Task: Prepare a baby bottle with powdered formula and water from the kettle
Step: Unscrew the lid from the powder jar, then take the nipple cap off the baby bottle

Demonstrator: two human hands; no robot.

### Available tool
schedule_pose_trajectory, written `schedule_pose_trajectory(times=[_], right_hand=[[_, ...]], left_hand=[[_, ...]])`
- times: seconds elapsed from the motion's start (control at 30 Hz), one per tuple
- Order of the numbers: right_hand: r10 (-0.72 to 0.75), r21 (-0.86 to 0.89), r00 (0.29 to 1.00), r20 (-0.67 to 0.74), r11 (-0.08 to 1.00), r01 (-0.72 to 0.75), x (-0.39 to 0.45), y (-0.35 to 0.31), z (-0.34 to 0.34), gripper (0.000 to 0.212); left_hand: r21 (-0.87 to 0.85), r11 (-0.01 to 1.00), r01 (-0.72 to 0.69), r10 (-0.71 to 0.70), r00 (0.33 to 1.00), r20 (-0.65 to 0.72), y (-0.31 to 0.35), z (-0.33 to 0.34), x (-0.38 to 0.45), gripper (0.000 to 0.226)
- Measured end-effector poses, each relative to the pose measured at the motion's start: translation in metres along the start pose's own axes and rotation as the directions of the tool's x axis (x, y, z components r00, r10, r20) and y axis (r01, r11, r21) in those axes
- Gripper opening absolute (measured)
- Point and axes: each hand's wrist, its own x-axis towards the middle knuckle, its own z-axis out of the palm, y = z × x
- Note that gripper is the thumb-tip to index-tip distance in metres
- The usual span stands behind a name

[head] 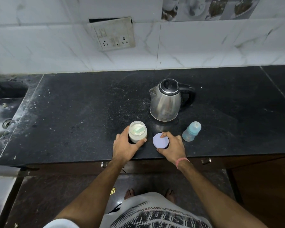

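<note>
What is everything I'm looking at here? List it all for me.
Kettle: one, steel with black lid and handle, back of the counter.
Formula jar: one, clear, open, pale powder and a greenish scoop inside, front left.
Jar lid: one, pale lilac, lying beside the jar.
Baby bottle: one, pale blue, capped, front right.
Counter: one, black stone.
Socket plate: one, white, on the tiled wall.
Sink: one, dark, far left.
Left hand: grips the jar.
Right hand: holds the lid.
</note>
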Motion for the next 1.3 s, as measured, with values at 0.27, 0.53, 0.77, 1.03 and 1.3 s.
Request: schedule_pose_trajectory(times=[0.27,0.53,0.77,1.03,1.3], right_hand=[[-0.018,0.034,0.999,0.029,0.999,0.017,0.0,0.002,0.001,0.066],[-0.135,0.12,0.983,-0.121,0.981,0.15,-0.006,0.006,-0.003,0.058],[-0.169,0.209,0.938,-0.301,0.948,0.238,-0.015,-0.008,-0.024,0.033],[-0.266,0.134,0.861,-0.434,0.926,0.353,-0.015,-0.002,-0.091,0.028],[-0.262,-0.036,0.891,-0.371,0.963,0.268,0.009,0.029,-0.127,0.054]], left_hand=[[-0.149,0.989,0.019,-0.022,1.0,-0.02,0.004,0.006,-0.004,0.096],[-0.289,0.925,0.248,-0.323,0.912,-0.252,0.021,0.048,-0.054,0.117],[-0.321,0.947,0.019,-0.106,0.961,-0.256,0.072,0.076,-0.083,0.056],[-0.312,0.941,-0.131,0.138,0.99,-0.001,0.135,0.123,-0.059,0.076],[-0.254,0.96,-0.12,0.153,0.982,0.112,0.175,0.155,-0.025,0.07]])
